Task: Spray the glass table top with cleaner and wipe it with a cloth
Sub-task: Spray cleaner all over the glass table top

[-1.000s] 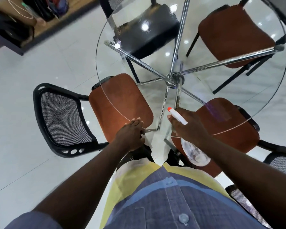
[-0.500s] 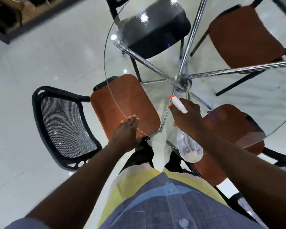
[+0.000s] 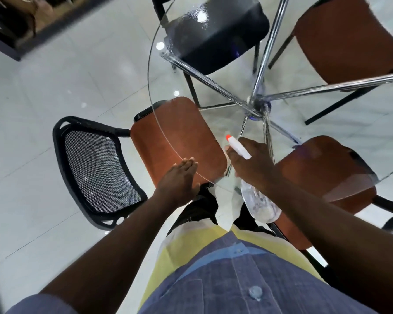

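A round glass table top (image 3: 340,141) on chrome legs fills the upper right. My right hand (image 3: 252,164) grips a clear spray bottle (image 3: 259,200) with a white nozzle and orange tip, held over the table's near edge and pointing up-left. My left hand (image 3: 180,180) lies flat with fingers together at the glass rim, over an orange chair seat. A white cloth (image 3: 226,201) hangs below the near edge between my hands; what holds it is hidden.
An orange chair with a black mesh back (image 3: 95,168) stands at the left, tucked partly under the glass. Another orange chair (image 3: 322,168) is at my right, one more (image 3: 347,37) at the far right, and a black chair (image 3: 218,30) at the far side. White tiled floor surrounds.
My right hand with the bottle has lifted further over the glass. My left hand has uncurled from the rim and shifted left, now flat. The view has moved closer.
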`<state>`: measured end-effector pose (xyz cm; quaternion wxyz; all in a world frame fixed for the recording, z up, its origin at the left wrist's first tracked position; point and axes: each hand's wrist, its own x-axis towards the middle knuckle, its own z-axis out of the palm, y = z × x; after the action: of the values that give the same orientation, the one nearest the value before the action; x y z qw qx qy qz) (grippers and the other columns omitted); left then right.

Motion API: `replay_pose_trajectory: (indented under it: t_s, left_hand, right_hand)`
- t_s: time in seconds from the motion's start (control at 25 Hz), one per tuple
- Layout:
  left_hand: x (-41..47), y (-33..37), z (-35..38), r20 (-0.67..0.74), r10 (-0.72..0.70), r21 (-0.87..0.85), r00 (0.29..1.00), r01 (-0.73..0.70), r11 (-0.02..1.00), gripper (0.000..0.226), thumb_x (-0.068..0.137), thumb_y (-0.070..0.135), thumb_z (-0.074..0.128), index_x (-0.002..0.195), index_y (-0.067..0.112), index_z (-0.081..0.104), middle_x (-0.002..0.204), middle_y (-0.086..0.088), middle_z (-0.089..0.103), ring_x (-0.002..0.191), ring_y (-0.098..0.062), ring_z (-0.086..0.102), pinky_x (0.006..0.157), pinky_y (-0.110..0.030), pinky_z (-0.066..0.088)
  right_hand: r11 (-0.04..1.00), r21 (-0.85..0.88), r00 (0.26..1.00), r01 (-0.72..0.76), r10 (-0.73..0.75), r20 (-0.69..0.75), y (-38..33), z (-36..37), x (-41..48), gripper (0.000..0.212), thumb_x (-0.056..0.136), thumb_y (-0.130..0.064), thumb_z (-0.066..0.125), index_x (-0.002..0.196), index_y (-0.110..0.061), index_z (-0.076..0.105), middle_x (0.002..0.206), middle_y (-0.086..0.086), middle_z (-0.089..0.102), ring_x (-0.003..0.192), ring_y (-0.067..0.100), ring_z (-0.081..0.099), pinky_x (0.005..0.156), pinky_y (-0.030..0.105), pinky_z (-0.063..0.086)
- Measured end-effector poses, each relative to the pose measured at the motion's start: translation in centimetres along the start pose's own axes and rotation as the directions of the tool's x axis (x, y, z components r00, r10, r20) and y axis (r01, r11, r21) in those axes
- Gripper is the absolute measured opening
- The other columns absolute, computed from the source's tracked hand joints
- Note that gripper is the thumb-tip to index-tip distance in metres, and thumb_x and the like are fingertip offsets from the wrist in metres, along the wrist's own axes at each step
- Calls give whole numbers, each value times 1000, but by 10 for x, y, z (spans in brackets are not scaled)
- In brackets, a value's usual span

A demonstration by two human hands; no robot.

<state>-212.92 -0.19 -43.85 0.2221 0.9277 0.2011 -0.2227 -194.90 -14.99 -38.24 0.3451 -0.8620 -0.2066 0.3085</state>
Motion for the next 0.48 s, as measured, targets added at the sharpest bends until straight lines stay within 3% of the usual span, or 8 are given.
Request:
replay_pose_trajectory:
  t_s: [0.08,0.16,0.28,0.36,0.48]
  left_hand:
    - [2,21,3,2,27,6,1000,-27,1000,73,99,37,61,160,10,32,169,-10,29,157,-24,25,126,-41,22]
    - [4,44,11,18,59,11,998,-60,998,73,98,36,61,160,10,32,169,-11,28,157,-25,24,126,-39,21]
    - [8,78,27,53,102,11,993,-102,995,73,97,34,59,160,10,33,169,-11,28,157,-25,25,127,-40,24]
    - [12,102,38,65,139,27,988,-141,990,73,95,35,60,159,10,34,168,-12,29,156,-27,27,125,-44,27]
    - [18,133,51,73,167,57,983,-171,984,74,94,36,61,159,10,34,169,-11,28,156,-27,26,125,-45,29]
  right_hand:
    - [1000,-23,1000,-13,13,-7,25,-17,-14,26,96,-37,67,91,-12,67,78,12,71,65,34,72,73,39,62]
    - [993,-90,995,79,-85,-59,53,-36,-34,25,101,-31,67,90,-8,67,75,10,70,58,23,62,66,25,55]
    - [999,-17,999,-37,37,16,96,-64,-66,13,103,-22,65,98,-11,69,83,-3,68,64,5,56,68,32,54]
    - [992,63,992,-107,110,-55,130,-79,-81,3,94,-2,70,92,-1,73,76,9,72,48,7,57,56,44,56]
    - [993,63,988,-96,102,-113,162,-97,-103,5,95,-7,75,92,-6,78,65,2,70,44,11,61,51,40,55]
